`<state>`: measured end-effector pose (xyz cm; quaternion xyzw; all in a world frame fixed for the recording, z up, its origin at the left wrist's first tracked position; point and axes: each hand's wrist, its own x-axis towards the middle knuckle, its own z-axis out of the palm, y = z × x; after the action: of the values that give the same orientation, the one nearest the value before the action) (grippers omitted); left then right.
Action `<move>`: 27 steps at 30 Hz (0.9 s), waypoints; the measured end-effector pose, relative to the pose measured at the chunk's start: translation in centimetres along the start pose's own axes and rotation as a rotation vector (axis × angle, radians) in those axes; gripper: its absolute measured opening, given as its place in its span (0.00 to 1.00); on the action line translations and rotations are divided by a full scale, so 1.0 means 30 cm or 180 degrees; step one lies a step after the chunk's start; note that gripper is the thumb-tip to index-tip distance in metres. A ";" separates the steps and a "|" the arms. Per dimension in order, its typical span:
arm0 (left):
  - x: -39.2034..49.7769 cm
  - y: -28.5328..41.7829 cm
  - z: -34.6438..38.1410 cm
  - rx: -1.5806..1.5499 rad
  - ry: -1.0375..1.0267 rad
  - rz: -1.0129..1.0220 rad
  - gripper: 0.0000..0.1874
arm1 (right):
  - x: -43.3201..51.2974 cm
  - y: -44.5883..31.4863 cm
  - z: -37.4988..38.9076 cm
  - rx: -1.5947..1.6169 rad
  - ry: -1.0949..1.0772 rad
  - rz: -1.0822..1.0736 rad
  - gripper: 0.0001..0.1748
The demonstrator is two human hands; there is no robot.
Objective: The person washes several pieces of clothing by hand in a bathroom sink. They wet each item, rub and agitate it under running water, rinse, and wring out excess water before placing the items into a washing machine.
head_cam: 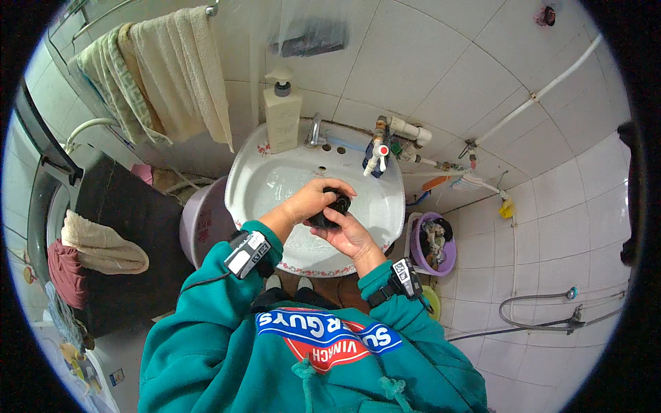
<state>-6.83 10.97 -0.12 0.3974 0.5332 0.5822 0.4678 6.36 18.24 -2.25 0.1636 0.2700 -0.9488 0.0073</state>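
Observation:
A small, dark, glossy object (339, 204) is held between both hands above the white washbasin (276, 248); its exact kind cannot be told. My left hand (316, 198) covers it from the upper left, with the fingers curled over its top. From below and the right, my right hand (347, 235) supports it, thumb against its side. The fingers hide much of its shape. Water glistens on the basin's bowl around the hands. Behind them stand a chrome faucet (314, 131) and a cream pump bottle (283, 121) on the basin's back ledge.
A white tap with a red-marked handle (381, 152) juts over the basin's right rim. Purple tubs stand on both sides, the left tub (193, 227) larger, the right tub (418, 242) holding cloths. Towels (178, 77) hang at upper left. A dark-covered surface (129, 206) bears folded cloths.

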 end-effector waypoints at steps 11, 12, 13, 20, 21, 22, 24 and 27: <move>0.030 -0.009 0.001 0.2325 0.0302 0.0392 0.17 | 0.075 0.000 -0.022 -0.1587 0.0422 0.0436 0.08; 0.035 -0.034 0.001 0.2406 0.0422 0.0309 0.16 | 0.086 0.014 -0.033 -0.1935 0.0624 0.0260 0.09; 0.038 -0.061 0.004 0.2512 0.0550 0.0223 0.15 | 0.100 0.029 -0.045 -0.2177 0.0741 0.0001 0.11; 0.024 -0.179 0.047 0.2641 0.1399 -0.0339 0.15 | 0.179 0.109 -0.078 -0.5798 0.1234 -0.0068 0.28; 0.018 -0.168 0.045 0.2415 0.1433 -0.0258 0.15 | 0.167 0.096 -0.071 -0.5693 0.1266 -0.0217 0.28; 0.012 -0.150 0.040 0.2175 0.1442 -0.0260 0.14 | 0.147 0.077 -0.060 -0.5661 0.1226 -0.0145 0.28; 0.005 -0.093 0.020 0.1570 0.1536 -0.0093 0.12 | 0.081 0.022 -0.032 -0.3760 0.0603 -0.0231 0.28; -0.011 0.016 -0.013 -0.0381 0.1320 0.0145 0.10 | 0.001 -0.055 0.022 -0.1169 0.0046 -0.0055 0.28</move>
<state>-7.20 10.55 0.31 0.2525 0.5735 0.6925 0.3575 5.96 19.32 -0.90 0.1640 0.4401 -0.8824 0.0269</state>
